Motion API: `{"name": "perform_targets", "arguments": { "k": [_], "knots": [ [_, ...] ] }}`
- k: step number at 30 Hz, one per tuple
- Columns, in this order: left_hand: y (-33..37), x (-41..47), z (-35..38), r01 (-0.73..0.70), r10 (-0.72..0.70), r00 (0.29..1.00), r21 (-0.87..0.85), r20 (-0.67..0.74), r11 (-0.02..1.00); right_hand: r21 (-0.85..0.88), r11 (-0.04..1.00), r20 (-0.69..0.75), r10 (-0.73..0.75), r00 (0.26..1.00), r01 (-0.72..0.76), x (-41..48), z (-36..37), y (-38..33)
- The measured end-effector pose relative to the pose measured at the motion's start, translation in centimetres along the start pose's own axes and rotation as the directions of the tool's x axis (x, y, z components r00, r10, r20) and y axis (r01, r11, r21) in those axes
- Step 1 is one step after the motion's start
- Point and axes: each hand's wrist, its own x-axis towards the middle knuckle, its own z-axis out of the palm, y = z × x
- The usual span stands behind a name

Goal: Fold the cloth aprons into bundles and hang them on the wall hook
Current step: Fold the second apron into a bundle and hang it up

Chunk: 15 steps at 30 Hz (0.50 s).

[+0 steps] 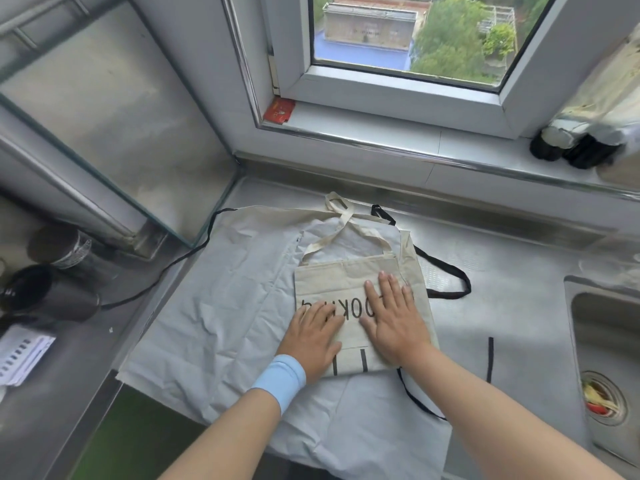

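A folded beige cloth apron with black lettering [332, 285] lies on a larger, crumpled pale apron [225, 289] spread over the stainless-steel surface [512, 306]. The left hand [313, 336] and right hand [394, 320] press flat on it side by side, fingers straight, gripping nothing. Black ties [450, 275] trail towards the steel sink [606, 327].

Steel counter [519, 306] fills the mid, w/ a sink [602, 327] at the right edge, food scraps sitting in its drain strainer [602, 398]. Far side, window [415, 32] looks out on trees & roofs; red card [279, 111] at its left corner, two dark bottles [568, 150] on the sill far right. Left: glass panel [104, 133], dark jars [52, 292], white packet [20, 355] nearest
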Motion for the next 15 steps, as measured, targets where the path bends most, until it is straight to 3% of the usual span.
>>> {"name": "perform_targets", "arguments": {
  "k": [2,4,7,11,15],
  "knots": [
    [-0.3,-0.3,-0.1,0.028,-0.029,0.995,0.007,0.099,1.000,-0.028,0.998,-0.040,-0.055,0.998,0.054,-0.5,-0.4,-0.2],
    [-0.3,-0.2,-0.8,0.038,-0.036,0.966,-0.002,0.254,0.999,-0.021,0.977,-0.049,-0.215,0.976,0.214,-1.8,-1.2,0.0],
    [0.1,-0.3,-1.9,0.016,-0.047,0.937,0.094,0.345,0.995,-0.036,0.903,0.055,-0.426,0.903,0.428,-4.1,-2.5,1.0],
    [0.8,-0.9,-2.5,0.008,-0.084,0.930,0.208,0.359,0.978,-0.092,0.876,0.151,-0.458,0.876,0.474,-4.9,-3.8,1.8],
    [0.8,-0.5,-4.0,0.008,-0.055,0.929,0.130,0.366,0.992,-0.016,0.889,0.120,-0.454,0.883,0.458,-4.3,-4.8,2.4]
  ]
}}
